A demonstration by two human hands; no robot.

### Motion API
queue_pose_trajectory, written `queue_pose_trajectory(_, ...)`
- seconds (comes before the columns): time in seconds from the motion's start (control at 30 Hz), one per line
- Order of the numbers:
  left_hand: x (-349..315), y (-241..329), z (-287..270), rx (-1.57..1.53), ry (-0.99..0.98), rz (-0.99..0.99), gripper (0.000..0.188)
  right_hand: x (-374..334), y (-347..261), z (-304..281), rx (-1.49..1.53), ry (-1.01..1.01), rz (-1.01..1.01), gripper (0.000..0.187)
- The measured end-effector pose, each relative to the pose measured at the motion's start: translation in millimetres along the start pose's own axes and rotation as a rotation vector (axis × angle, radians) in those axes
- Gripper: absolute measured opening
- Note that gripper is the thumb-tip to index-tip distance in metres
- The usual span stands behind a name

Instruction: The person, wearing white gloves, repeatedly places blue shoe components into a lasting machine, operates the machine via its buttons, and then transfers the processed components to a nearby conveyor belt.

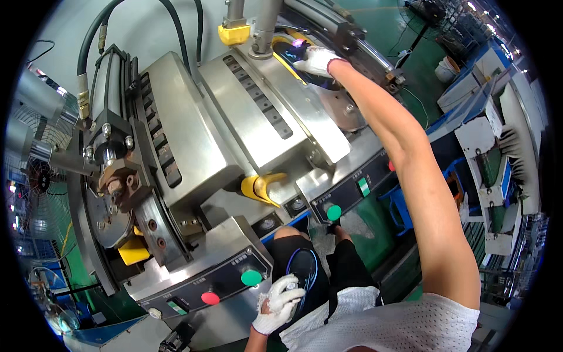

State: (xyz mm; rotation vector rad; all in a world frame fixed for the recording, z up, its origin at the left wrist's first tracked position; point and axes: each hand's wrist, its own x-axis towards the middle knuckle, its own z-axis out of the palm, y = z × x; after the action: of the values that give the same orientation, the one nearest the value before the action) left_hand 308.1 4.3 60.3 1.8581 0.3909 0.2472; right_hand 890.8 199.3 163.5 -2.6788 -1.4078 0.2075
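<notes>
My left hand (279, 305), in a white glove worn through at one spot, is low in front of my lap. Its curled fingers grip the near end of a dark shoe (304, 267) with blue-purple trim, which lies against my thigh. My right arm reaches far up and forward. The gloved right hand (316, 61) closes over another dark shoe (290, 53) with a pink-purple patch, set between yellow pads (288, 67) at the machine's far right station. That hand and the metal parts hide much of this shoe.
A large steel press machine (187, 129) with cylinders and hoses stands ahead. Its front panel carries green buttons (251, 277) and a red button (210, 298). A curved yellow pad (258, 188) sits mid-machine. To the right are a blue stool (402, 208) and a rack with brushes (510, 152).
</notes>
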Motion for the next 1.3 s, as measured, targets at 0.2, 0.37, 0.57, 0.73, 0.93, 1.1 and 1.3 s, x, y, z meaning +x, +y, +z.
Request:
queue_pose_trajectory(0.2, -5, -7, 9, 0.004, 0.011, 0.023, 0.031, -218, -48, 15, 0.455, 0.713, -0.426, 0.069)
queue_pose_trajectory(0.37, -2, 13, 30, -0.043, 0.049, -0.017, 0.030, -363, -60, 118, 0.364, 0.427, -0.359, 0.080)
queue_pose_trajectory(0.57, 14, 42, 49, 0.172, 0.038, 0.086, 0.028, -415, -45, 134, 0.516, 0.190, -0.252, 0.106)
queue_pose_trajectory(0.73, 45, 72, 97, 0.220, 0.044, 0.182, 0.028, -604, -10, 118, 0.920, 0.046, -0.104, 0.115)
queue_pose_trajectory(0.93, 123, 185, 202, 0.060, 0.015, 0.611, 0.036, -651, 11, 73, 0.868, 0.449, 0.121, 0.116)
queue_pose_trajectory(1.1, 171, 263, 284, -0.038, -0.216, 0.969, 0.053, -603, 145, 90, 1.081, 1.087, 0.724, 0.088)
queue_pose_trajectory(1.3, 159, 178, 258, 0.084, -0.287, 0.772, 0.049, -532, 386, -8, 0.411, 1.017, 1.339, 0.066)
